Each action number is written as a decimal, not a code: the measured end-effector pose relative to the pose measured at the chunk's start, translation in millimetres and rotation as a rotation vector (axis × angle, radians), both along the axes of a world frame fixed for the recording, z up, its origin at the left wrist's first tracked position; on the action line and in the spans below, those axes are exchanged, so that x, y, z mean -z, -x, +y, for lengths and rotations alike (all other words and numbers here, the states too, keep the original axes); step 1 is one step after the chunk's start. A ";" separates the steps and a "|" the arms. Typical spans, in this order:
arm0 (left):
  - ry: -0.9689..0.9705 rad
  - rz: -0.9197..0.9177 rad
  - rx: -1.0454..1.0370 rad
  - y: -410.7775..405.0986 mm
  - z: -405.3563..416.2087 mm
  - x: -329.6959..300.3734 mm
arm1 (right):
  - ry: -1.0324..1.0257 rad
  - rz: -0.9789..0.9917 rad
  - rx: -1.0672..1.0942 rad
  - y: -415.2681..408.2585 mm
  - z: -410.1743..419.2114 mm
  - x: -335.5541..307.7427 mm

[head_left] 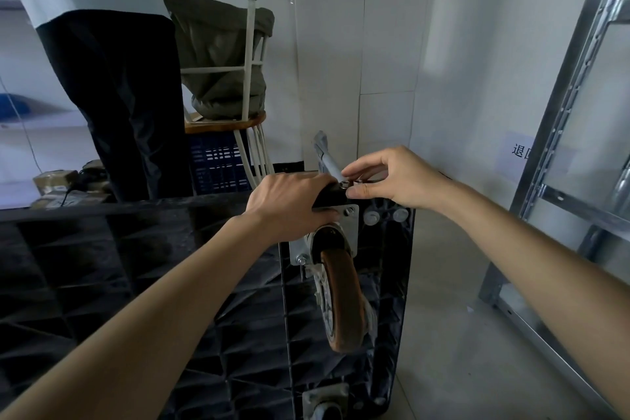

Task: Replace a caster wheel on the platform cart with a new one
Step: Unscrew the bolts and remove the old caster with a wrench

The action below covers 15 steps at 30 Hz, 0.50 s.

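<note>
White walls and a metal rack [559, 153] frame our upturned cart [143, 269]. At its far right corner, our left hand [289, 201] grips a black handle [329, 196] above the brown wheel [341, 300]; our right hand [392, 177] pinches a small nut [358, 183].

Cart deck [136, 266] is matt black ribbed plastic, caster plate [351, 232] is dull grey metal, wheel [341, 300] looks like worn brown rubber, rack [562, 147] is shiny steel.
</note>
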<state>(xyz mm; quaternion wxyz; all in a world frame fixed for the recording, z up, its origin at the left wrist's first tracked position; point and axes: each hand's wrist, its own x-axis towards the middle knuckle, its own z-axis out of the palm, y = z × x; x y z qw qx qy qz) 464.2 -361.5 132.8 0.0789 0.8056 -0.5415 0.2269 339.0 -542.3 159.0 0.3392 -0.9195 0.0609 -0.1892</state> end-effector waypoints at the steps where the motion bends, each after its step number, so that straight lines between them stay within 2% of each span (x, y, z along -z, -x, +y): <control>1: -0.003 -0.001 0.000 -0.3 -0.1 0.5 | 0.012 -0.002 0.002 1.5 0.0 0.5; 15: -0.001 -0.003 -0.021 2.5 4.3 1.3 | 0.320 0.021 0.242 12.0 30.2 17.0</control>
